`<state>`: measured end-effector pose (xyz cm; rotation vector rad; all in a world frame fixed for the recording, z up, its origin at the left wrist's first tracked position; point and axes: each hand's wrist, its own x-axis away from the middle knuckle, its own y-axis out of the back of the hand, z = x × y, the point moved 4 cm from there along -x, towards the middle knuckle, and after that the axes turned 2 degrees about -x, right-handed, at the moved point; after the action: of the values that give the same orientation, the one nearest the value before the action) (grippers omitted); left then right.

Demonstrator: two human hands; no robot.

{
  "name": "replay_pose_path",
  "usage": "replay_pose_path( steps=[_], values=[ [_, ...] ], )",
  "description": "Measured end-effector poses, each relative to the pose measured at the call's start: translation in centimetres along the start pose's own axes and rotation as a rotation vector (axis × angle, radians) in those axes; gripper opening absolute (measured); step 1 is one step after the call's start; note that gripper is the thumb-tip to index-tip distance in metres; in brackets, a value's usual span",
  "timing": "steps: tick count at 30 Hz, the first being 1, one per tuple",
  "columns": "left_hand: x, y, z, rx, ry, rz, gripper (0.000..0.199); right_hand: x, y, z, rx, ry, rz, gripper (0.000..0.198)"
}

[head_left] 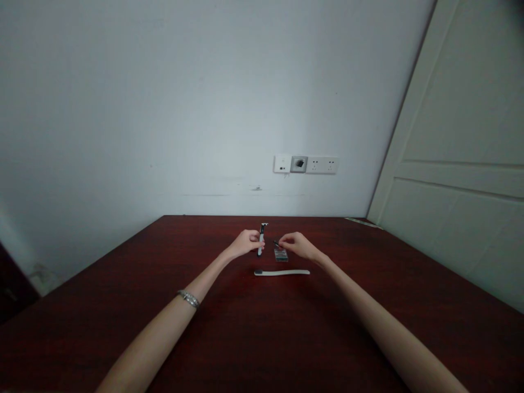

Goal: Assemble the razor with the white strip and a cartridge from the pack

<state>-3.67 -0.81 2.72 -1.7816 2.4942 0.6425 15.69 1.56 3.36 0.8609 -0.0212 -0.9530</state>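
My left hand (247,243) is closed around a razor (261,244), white and black with a T-shaped head, held upright above the table. To its right, the fingers of my right hand (298,244) pinch a small dark piece (276,244) too small to name. Just below that piece lies a small clear flat case (281,255), its contents too small to make out. Nearer to me, a long, slightly curved white handle (284,272) with a dark left end rests crosswise on the table.
The dark red wooden table (262,338) reaches back to a pale wall. White sockets and switches (322,165) are set in the wall above its far edge. At the right stands a pale panelled door (462,136). A metal bracelet (189,298) circles my left wrist.
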Motion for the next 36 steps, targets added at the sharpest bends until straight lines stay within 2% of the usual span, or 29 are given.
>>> replay_pose_path(
  steps=[4,12,21,30,36],
  values=[
    [0.1,-0.1,-0.3,0.03,0.023,0.007,0.025,-0.3,0.4,1.0,-0.099,-0.019,-0.01,0.03],
    [0.6,-0.3,-1.3,0.086,0.063,-0.003,0.029,-0.6,0.1,1.9,-0.151,0.008,-0.017,0.032],
    [0.7,-0.5,-1.5,0.134,0.076,0.006,0.032,-0.5,-0.5,2.9,-0.105,0.03,-0.009,0.029],
    [0.5,-0.5,-1.3,0.03,0.032,0.055,0.027,-0.4,-1.3,3.1,-0.089,0.071,-0.021,0.029],
    [0.6,-0.6,-1.6,0.039,0.037,0.054,0.023,-0.4,-1.3,3.4,-0.095,0.102,-0.041,0.027]
  ],
)
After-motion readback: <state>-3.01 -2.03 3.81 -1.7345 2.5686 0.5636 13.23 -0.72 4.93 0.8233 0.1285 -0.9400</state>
